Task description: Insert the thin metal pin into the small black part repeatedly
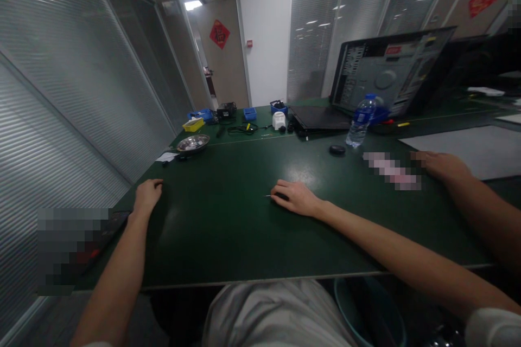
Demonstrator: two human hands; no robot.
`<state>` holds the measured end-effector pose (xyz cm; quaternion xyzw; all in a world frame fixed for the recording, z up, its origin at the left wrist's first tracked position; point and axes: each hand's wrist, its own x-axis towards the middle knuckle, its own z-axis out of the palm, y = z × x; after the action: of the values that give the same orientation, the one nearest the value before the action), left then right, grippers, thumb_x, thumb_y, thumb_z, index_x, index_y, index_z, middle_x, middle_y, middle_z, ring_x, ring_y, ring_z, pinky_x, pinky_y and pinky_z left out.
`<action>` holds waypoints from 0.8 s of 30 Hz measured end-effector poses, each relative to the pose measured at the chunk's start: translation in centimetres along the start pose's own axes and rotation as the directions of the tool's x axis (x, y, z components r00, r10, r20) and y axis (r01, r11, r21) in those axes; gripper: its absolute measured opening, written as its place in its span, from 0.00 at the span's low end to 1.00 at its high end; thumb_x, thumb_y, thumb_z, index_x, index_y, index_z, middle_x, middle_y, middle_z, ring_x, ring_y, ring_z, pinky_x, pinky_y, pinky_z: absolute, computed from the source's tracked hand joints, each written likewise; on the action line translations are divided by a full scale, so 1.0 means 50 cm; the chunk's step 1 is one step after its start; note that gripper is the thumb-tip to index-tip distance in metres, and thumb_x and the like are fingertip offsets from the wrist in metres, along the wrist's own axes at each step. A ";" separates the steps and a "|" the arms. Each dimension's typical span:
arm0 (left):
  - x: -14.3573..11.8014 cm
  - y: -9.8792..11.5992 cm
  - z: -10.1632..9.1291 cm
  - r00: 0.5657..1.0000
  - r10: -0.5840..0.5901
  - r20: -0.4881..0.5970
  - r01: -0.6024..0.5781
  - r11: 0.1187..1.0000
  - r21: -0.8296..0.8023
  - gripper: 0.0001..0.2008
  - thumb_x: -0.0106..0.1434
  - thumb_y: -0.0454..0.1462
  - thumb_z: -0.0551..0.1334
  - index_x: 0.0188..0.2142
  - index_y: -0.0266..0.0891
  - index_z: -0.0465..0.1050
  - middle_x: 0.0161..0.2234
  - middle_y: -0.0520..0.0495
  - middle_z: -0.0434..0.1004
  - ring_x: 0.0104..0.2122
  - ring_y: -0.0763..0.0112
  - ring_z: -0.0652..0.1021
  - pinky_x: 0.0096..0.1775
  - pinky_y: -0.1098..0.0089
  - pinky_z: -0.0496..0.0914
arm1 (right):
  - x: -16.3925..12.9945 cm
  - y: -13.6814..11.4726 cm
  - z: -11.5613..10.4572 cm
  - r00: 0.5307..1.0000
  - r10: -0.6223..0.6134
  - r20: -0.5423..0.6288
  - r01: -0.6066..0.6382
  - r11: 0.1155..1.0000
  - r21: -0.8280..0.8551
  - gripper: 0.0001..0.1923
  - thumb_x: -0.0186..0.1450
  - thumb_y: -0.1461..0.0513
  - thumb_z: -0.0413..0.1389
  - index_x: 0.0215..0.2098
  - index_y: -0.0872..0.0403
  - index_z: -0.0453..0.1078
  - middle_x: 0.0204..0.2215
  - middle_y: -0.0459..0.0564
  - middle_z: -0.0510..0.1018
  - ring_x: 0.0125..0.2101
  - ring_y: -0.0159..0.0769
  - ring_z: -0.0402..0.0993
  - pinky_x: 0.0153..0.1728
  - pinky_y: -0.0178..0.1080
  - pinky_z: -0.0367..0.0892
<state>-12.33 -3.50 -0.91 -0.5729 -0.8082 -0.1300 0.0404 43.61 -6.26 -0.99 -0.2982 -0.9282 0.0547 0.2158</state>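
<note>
plastic bottle (359, 123) and metal dish (194, 152) stand beyond the hands (296, 198).

Two hands (148, 195) (296, 198), one co-worker's hand (445, 166) — one bottle (360, 123)

Left hand (148, 196) and right hand (299, 199) extend forward, fingers (285, 185) bent.

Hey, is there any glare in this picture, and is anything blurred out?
All in the head view: soft glare on the table just beyond the right hand; bright light streaks on the glass; pixelated patches at far left and beside the other person's hand, hiding detail.
</note>
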 end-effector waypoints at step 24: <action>0.019 -0.041 0.037 0.988 0.064 -0.137 -0.061 0.998 0.028 0.19 0.67 0.33 0.54 0.48 0.30 0.81 0.50 0.35 0.79 0.51 0.50 0.77 0.55 0.59 0.69 | -0.001 0.002 0.000 1.000 0.000 0.013 0.000 1.000 -0.001 0.12 0.76 0.55 0.50 0.47 0.51 0.73 0.41 0.48 0.75 0.34 0.33 0.72 0.33 0.35 0.60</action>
<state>-14.43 -2.78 -2.84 -0.5871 -0.7866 -0.1584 0.1070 43.71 -6.19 -1.02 -0.2980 -0.9296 0.0561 0.2096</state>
